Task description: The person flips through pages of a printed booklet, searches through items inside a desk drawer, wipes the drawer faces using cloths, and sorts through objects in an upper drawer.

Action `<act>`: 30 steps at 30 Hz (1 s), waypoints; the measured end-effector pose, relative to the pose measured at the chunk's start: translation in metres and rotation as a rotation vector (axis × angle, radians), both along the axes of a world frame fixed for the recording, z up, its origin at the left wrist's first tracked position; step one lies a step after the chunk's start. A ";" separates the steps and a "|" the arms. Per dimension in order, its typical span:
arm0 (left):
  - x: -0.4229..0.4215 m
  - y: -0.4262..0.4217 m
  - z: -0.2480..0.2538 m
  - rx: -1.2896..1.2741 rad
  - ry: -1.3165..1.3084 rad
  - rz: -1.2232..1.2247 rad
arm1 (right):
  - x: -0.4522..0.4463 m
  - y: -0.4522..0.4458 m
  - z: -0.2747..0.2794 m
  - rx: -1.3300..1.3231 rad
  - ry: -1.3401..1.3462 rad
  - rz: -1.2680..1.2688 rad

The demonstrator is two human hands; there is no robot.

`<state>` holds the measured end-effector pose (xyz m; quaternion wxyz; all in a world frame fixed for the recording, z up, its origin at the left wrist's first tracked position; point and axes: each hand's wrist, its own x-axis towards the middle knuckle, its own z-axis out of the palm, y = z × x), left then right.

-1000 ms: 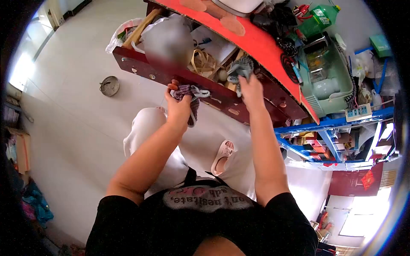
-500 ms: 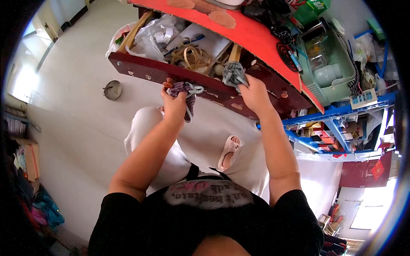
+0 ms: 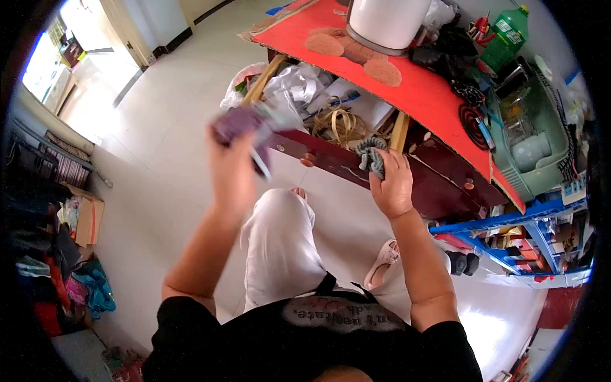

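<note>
My left hand (image 3: 233, 169), blurred by motion, grips a purple cloth with pale edging (image 3: 239, 125) in front of the drawer's left end. A bunched grey cloth (image 3: 370, 156) is in my right hand (image 3: 394, 186), whose fingers are closed around it at the drawer front. The dark red drawer (image 3: 340, 163) stands pulled out under a red tabletop (image 3: 318, 22). Inside it lie clear plastic bags (image 3: 299, 83), a coil of tan strapping (image 3: 344, 124) and a blue toothbrush-like item (image 3: 344, 99).
On the tabletop stand a white cylindrical appliance (image 3: 385, 25), a green bottle (image 3: 507, 38) and a black mosquito coil (image 3: 472, 125). A pale green basket (image 3: 509, 169) sits at the right, above a blue shelf rack (image 3: 503, 221). A cardboard box (image 3: 89, 219) is at the left.
My left hand has moved left and up, away from the drawer knob, with the purple cloth. My right hand still holds the grey cloth. The view has shifted, and the metal pan has left sight.
</note>
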<state>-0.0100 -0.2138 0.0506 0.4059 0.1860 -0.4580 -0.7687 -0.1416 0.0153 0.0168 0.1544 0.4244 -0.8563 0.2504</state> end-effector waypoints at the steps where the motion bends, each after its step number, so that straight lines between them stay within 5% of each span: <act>1: -0.008 -0.021 0.015 -0.062 -0.044 0.112 | -0.002 -0.001 -0.003 -0.039 0.016 -0.002; 4: -0.056 -0.098 0.014 -0.260 -0.250 0.329 | -0.001 -0.004 -0.004 -0.102 0.026 -0.011; 12: -0.184 -0.133 -0.035 -1.076 -1.092 0.119 | -0.003 -0.004 -0.008 -0.060 0.058 -0.057; 18: -0.164 -0.150 -0.034 -1.609 -1.171 -0.112 | -0.002 -0.003 -0.007 -0.078 0.034 -0.068; 20: -0.142 -0.163 -0.033 -1.127 -1.046 -0.311 | 0.000 -0.007 -0.009 -0.084 0.017 -0.057; 25: -0.058 -0.186 -0.048 -0.723 -0.905 -0.444 | -0.005 -0.004 -0.015 -0.090 0.100 -0.030; 27: -0.036 -0.189 -0.079 -0.090 -0.451 -0.006 | -0.005 -0.005 -0.013 -0.083 0.109 -0.026; 28: -0.031 -0.192 -0.104 -0.088 -0.450 0.001 | -0.005 -0.006 -0.012 -0.083 0.111 -0.019; 30: -0.019 -0.182 -0.140 0.450 -0.401 0.026 | -0.004 -0.006 -0.014 -0.102 0.145 -0.021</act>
